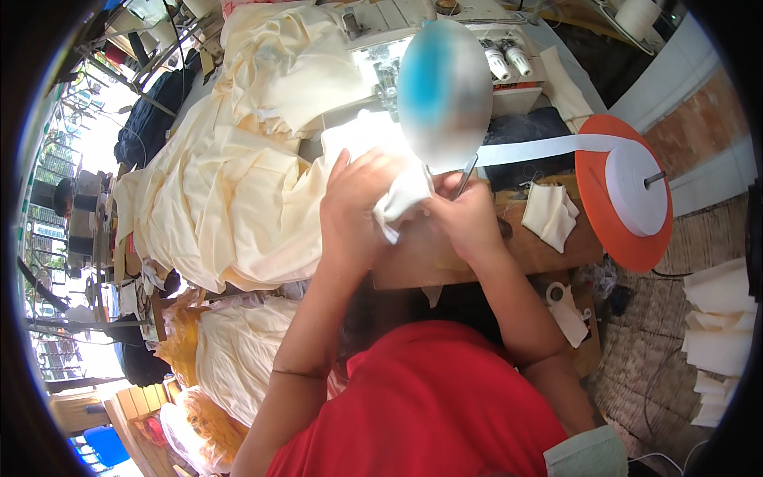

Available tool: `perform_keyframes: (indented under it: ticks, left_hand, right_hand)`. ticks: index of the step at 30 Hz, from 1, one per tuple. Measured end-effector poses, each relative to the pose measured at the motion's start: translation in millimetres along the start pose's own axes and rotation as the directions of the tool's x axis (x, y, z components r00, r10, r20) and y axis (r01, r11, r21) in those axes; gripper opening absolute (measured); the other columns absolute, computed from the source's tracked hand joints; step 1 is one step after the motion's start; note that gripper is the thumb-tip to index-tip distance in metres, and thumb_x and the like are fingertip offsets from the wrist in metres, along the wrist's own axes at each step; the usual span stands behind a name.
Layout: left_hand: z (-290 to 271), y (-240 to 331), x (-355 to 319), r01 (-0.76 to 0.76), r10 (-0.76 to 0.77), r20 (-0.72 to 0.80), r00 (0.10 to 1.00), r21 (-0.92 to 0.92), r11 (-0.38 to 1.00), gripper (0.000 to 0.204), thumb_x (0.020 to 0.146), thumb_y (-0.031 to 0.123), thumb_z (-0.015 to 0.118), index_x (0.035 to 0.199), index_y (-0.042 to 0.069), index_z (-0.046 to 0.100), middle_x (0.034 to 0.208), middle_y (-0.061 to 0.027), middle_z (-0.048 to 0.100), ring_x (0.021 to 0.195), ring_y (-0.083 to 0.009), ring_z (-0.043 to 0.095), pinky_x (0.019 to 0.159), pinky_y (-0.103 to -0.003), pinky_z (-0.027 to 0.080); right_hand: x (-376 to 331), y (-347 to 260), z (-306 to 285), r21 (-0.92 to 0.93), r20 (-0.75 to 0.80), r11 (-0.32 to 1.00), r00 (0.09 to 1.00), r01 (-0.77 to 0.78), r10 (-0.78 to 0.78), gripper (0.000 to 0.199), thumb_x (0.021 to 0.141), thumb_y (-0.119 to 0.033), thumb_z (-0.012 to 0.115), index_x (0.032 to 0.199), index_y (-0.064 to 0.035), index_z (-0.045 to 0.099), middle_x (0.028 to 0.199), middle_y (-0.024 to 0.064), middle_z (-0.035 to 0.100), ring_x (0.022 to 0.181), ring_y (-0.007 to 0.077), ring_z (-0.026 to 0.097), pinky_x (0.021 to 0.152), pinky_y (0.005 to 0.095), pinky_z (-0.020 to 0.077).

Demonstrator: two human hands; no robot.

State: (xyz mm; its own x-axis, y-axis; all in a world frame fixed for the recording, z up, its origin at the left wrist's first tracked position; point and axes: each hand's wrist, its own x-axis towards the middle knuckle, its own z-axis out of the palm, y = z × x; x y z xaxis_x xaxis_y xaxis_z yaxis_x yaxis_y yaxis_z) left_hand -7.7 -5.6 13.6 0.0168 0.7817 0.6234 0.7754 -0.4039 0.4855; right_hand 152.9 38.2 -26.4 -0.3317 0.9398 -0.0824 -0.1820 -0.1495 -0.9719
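Observation:
My left hand (358, 208) lies over a bunched piece of cream cloth (407, 197) at the front of a sewing machine (520, 94), fingers curled onto it. My right hand (467, 216) is closed round a slim, pointed metal tool (466, 176), its thumb and fingertips at the cloth's right edge. Whether the tool is tweezers or snips is unclear. A blurred oval hides the machine's middle and part of the work. From the right, a white tape (540, 149) runs off a roll (634, 191) on an orange disc (598, 171) towards the machine.
A large heap of cream fabric (230, 191) covers the table's left side. One folded cream piece (550, 216) lies on the brown tabletop (429, 262) right of my hands. More fabric (238, 354) fills a bag below left; cream pieces (722, 314) hang or lie at the far right.

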Motion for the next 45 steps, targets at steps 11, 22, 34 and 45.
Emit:
perform_keyframes:
  ticks: [11,22,34,45]
  left_hand:
    - [-3,-29,21,0.032,-0.019,0.118,0.993,-0.11,0.993,0.035,0.081,0.003,0.07,0.115,0.008,0.073,0.117,-0.0131,0.073,0.124,-0.0329,0.063,0.118,-0.058,0.028]
    - [22,-24,22,0.009,-0.003,-0.1,0.995,0.052,0.999,0.029,0.077,0.008,0.077,0.106,0.009,0.075,0.113,-0.0071,0.072,0.114,-0.0301,0.065,0.107,-0.053,0.04]
    - [-1,-48,56,-0.108,0.113,0.111,0.987,-0.049,0.993,0.031,0.074,0.0,0.075,0.104,0.007,0.077,0.104,-0.0071,0.072,0.104,-0.0296,0.065,0.09,-0.037,0.051]
    - [-1,-58,59,-0.166,0.179,0.123,0.976,-0.11,0.98,0.036,0.072,-0.004,0.073,0.106,0.007,0.076,0.1,-0.0071,0.07,0.098,-0.0267,0.063,0.085,-0.036,0.051]
  right_hand:
    - [10,-13,4,0.189,0.079,0.977,0.993,-0.1,0.086,0.021,0.097,-0.017,0.07,0.09,0.0024,0.067,0.063,-0.0018,0.054,0.05,0.0054,0.045,0.047,0.0248,0.0399]
    - [21,-8,10,0.248,0.036,0.969,0.999,0.023,-0.033,0.015,0.095,-0.013,0.071,0.099,0.0016,0.069,0.075,0.0059,0.07,0.05,0.0057,0.047,0.047,0.0227,0.0389]
    - [32,-2,32,0.161,-0.166,0.973,0.977,0.164,-0.137,0.016,0.095,-0.017,0.072,0.093,-0.0016,0.07,0.072,0.0046,0.07,0.049,0.0051,0.05,0.044,0.0219,0.037]
    - [-36,-11,12,-0.519,0.107,0.702,0.852,0.488,-0.513,0.021,0.093,-0.017,0.07,0.099,0.0023,0.068,0.074,0.0133,0.068,0.058,0.0247,0.063,0.057,0.0347,0.0499]
